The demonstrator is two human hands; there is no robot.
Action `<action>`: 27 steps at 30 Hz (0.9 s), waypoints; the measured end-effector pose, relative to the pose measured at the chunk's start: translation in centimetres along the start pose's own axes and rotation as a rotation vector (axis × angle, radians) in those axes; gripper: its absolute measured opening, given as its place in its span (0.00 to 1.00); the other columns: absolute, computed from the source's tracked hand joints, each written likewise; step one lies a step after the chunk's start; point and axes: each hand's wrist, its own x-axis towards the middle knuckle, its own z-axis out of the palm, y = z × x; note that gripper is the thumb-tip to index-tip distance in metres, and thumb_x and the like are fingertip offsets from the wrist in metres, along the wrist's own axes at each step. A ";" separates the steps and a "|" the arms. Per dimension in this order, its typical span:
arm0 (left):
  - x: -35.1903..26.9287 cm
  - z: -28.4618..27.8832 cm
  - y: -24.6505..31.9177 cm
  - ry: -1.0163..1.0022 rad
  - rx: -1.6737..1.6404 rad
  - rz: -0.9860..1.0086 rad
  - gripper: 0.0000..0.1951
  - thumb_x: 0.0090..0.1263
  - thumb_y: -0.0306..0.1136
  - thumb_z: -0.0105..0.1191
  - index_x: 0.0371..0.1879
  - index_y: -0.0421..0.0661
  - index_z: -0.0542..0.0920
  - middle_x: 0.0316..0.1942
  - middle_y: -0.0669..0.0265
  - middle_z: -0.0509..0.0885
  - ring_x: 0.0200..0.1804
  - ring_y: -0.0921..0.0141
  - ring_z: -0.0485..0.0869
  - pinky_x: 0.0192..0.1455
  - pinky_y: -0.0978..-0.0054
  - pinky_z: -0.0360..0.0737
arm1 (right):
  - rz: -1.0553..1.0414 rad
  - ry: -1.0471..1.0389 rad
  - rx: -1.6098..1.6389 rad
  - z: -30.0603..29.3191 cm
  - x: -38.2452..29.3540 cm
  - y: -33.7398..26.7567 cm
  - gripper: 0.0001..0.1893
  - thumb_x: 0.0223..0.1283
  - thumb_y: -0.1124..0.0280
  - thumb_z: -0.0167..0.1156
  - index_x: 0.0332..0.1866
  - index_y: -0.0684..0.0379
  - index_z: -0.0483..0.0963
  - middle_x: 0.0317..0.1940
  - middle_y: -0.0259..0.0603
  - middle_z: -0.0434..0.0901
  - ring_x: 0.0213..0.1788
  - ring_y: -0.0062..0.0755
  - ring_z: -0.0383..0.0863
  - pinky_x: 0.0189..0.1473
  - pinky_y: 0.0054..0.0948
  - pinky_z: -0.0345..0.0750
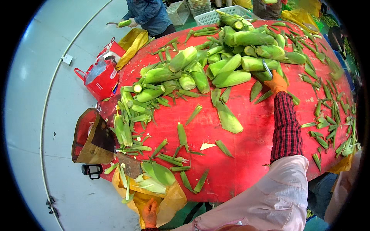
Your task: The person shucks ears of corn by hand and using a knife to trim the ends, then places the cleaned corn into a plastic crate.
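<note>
My right hand (277,82), in an orange glove, is closed around a curved blade tool (267,68), whose metal lies against a green-husked corn cob (255,63) at the right of a pile. My left hand (149,213), also gloved in orange, is at the bottom, against a yellow bag (173,205); whether its fingers grip the bag cannot be told. Loose green husks (162,171) lie over the bag's mouth. A large husk leaf (229,118) lies mid-table, below the pile. More unpeeled cobs (160,75) are heaped at the upper left.
Husk scraps (332,121) are strewn over the red table (214,173). At its left edge are a brown-and-red open container (94,138), a black mug (92,171) and red bags (102,80). Across the table stands a person (151,14), near a white basket (203,19). Another person's sleeve (344,184) is at right.
</note>
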 end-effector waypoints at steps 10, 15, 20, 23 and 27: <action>1.1 1.6 1.1 -0.018 -0.244 -0.034 0.16 0.66 0.30 0.54 0.51 0.37 0.78 0.39 0.65 0.82 0.40 0.75 0.78 0.46 0.79 0.75 | 0.166 -0.237 0.245 1.6 -5.0 -1.2 0.30 0.40 0.43 0.69 0.29 0.67 0.78 0.21 0.45 0.81 0.19 0.34 0.80 0.26 0.34 0.78; 0.8 1.2 4.7 -0.058 -0.378 0.016 0.18 0.68 0.30 0.53 0.54 0.35 0.76 0.44 0.63 0.80 0.43 0.75 0.77 0.48 0.80 0.74 | 0.313 -0.530 1.234 -0.1 -15.7 -2.2 0.27 0.50 0.42 0.62 0.29 0.61 0.79 0.16 0.37 0.77 0.14 0.24 0.73 0.15 0.23 0.66; 3.1 1.7 6.3 -0.106 -0.710 0.177 0.22 0.71 0.40 0.46 0.57 0.37 0.73 0.50 0.58 0.79 0.50 0.68 0.79 0.56 0.73 0.74 | 0.129 -0.683 1.176 -0.9 -26.7 -8.0 0.25 0.54 0.47 0.62 0.38 0.63 0.77 0.17 0.34 0.76 0.12 0.21 0.69 0.13 0.20 0.64; 5.2 3.9 10.0 -0.253 -0.946 0.264 0.24 0.74 0.38 0.39 0.67 0.43 0.61 0.59 0.58 0.74 0.58 0.66 0.75 0.59 0.70 0.72 | -0.115 -0.742 1.147 -2.5 -33.9 -15.3 0.25 0.55 0.48 0.61 0.41 0.64 0.75 0.15 0.35 0.74 0.10 0.22 0.70 0.11 0.21 0.64; 6.5 6.3 10.4 -0.379 -1.624 0.348 0.30 0.72 0.51 0.42 0.67 0.44 0.60 0.60 0.57 0.72 0.60 0.60 0.73 0.61 0.63 0.73 | -0.288 -1.193 1.048 -4.2 -43.9 -22.4 0.23 0.58 0.49 0.57 0.42 0.62 0.74 0.14 0.37 0.73 0.09 0.23 0.69 0.07 0.20 0.61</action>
